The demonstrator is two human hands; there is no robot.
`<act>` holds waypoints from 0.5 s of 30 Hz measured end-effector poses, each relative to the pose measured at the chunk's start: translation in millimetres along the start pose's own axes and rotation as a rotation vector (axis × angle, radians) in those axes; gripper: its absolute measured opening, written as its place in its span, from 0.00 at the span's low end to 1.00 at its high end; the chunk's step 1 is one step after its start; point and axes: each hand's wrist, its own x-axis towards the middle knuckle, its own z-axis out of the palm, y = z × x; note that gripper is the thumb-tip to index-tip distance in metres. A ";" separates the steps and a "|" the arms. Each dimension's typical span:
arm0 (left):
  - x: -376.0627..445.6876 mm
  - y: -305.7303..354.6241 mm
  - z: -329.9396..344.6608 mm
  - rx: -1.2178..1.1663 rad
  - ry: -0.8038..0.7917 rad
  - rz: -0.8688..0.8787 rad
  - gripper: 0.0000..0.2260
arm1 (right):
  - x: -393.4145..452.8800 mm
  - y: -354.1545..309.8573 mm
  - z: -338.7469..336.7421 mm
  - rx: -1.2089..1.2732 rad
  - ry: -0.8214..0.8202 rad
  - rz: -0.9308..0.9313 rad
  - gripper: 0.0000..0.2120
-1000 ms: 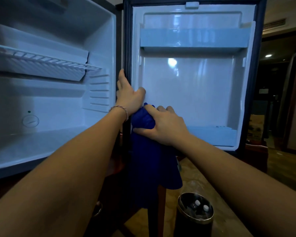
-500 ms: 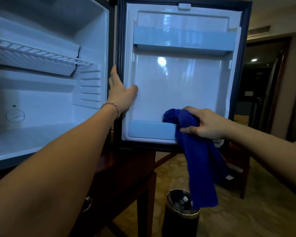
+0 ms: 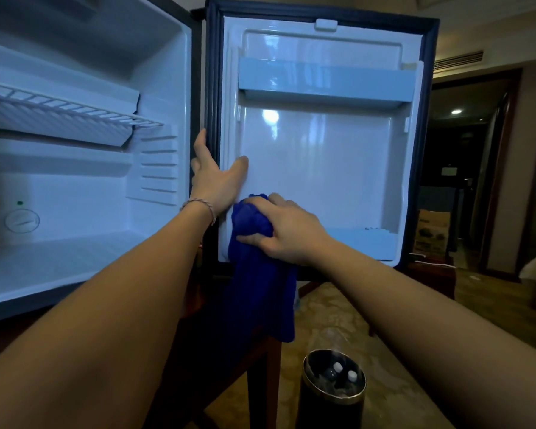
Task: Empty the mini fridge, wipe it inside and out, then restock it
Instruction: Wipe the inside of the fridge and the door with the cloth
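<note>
Dark round bin (image 3: 334, 394) on floor near right, gold rim, a few small white-capped bottles inside. Patterned beige carpet (image 3: 338, 320) under it. Dark wooden table leg (image 3: 262, 376) left of bin. Cardboard box (image 3: 432, 232) far right. Ceiling vent (image 3: 457, 60) upper right, recessed light (image 3: 456, 112) in dark doorway beyond

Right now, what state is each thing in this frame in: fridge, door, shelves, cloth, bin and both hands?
Mini fridge: open, interior bare.
Wire shelf: in place, nothing on it.
Door: swung wide open.
Upper door shelf: empty.
Lower door shelf: nothing seen in it.
Blue cloth: bunched at the top, tail hanging down.
Left hand: open, holding the door's hinge-side edge.
Right hand: grips the cloth against the door's lower left.
Black bin: upright, white-capped bottles inside.
</note>
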 end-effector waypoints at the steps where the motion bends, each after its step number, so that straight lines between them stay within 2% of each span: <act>1: -0.2 -0.3 -0.3 0.005 0.001 0.000 0.38 | -3.1 7.9 -1.6 0.046 -0.010 0.004 0.32; 4: 2.6 -2.0 -1.9 0.014 -0.005 0.004 0.39 | -15.9 34.4 -13.0 0.177 -0.054 0.012 0.27; 8: 2.8 -3.6 -1.7 0.004 -0.007 0.004 0.39 | -49.9 90.6 -43.7 0.223 -0.117 0.124 0.22; 12: 1.9 -3.2 -1.6 -0.017 -0.017 -0.001 0.42 | -59.1 107.2 -53.7 0.259 -0.154 0.179 0.24; 15: -0.2 -2.1 -0.5 -0.013 -0.009 -0.015 0.45 | -48.7 96.0 -42.9 0.162 -0.126 0.199 0.27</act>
